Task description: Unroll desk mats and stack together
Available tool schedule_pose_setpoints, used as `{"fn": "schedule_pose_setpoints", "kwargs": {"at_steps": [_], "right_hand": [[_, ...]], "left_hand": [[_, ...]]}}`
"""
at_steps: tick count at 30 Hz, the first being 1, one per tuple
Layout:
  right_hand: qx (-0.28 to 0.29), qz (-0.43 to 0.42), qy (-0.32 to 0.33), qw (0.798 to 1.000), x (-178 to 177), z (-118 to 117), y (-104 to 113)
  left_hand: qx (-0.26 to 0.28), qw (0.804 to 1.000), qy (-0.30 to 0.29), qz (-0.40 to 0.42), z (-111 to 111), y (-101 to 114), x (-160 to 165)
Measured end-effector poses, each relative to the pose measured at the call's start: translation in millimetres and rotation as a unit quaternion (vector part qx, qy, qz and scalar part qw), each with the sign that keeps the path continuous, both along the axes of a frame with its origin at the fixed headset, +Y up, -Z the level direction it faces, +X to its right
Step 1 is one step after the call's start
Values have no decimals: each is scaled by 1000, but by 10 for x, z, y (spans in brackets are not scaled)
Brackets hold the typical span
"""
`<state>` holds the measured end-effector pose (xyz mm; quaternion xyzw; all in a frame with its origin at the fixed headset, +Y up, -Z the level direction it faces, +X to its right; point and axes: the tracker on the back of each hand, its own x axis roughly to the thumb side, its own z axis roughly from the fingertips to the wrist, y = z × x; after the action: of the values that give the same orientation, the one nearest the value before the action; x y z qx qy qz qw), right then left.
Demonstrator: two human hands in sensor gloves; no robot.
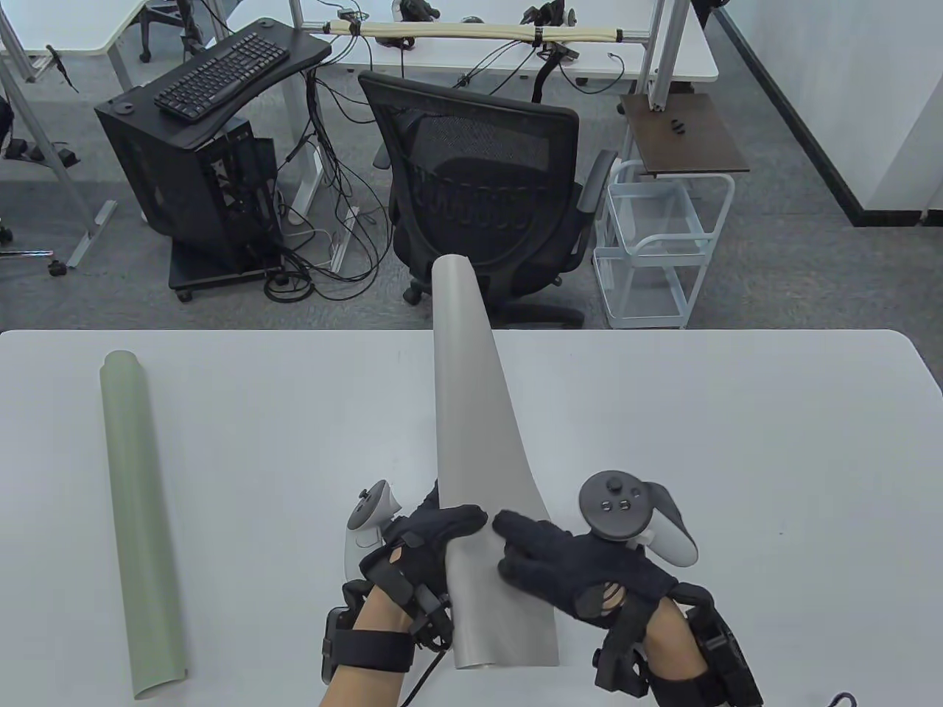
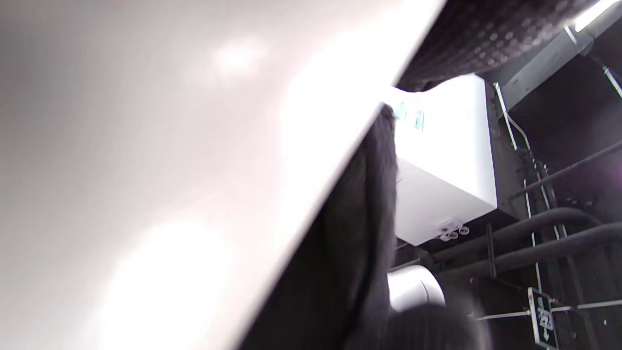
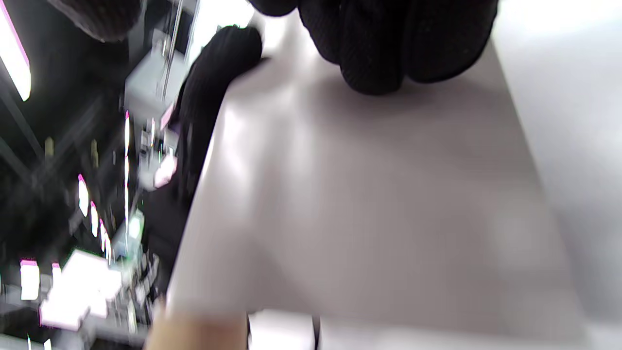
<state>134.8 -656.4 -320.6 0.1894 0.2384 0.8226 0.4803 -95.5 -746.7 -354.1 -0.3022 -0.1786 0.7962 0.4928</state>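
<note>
A grey desk mat [image 1: 471,442] lies partly unrolled in the middle of the white table [image 1: 737,442]. Its far end is still rolled and reaches past the table's far edge. My left hand [image 1: 435,537] grips the mat's near left edge, fingers curled over it. My right hand [image 1: 552,560] presses flat on the opened near part. The grey mat fills the left wrist view [image 2: 146,170] and the right wrist view [image 3: 364,204], where my right fingers [image 3: 379,43] rest on it. A green rolled mat [image 1: 140,515] lies at the table's left, untouched.
Beyond the table's far edge stand a black office chair [image 1: 486,191], a white wire cart [image 1: 656,243] and a black computer stand with a keyboard [image 1: 221,74]. The table's right part shows bare white surface.
</note>
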Motion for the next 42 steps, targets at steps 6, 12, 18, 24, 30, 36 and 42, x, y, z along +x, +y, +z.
{"fn": "schedule_pose_setpoints", "kwargs": {"at_steps": [6,12,18,24,30,36,42], "right_hand": [[-79,-40,-86,992,219,-271,-480],[-260,-256,13,931,144,-355,-824],[-250,-413,-65,873,335,-385,-858],[-182,-342,-60,920,340,-378,-747],[-88,-229,-168,955,613,-406,-672],[-13,-194,-221,956,735,-438,-677],[-24,-211,-196,957,787,-461,-724]], "left_hand": [[17,998,-47,48,29,71,119],[22,997,-69,24,38,42,176],[22,999,-47,-1,-1,-40,82],[12,997,-62,-41,17,-155,221],[10,999,-24,-43,9,-273,242],[-41,994,-38,93,84,-312,424],[-114,975,-55,183,114,-391,529]]}}
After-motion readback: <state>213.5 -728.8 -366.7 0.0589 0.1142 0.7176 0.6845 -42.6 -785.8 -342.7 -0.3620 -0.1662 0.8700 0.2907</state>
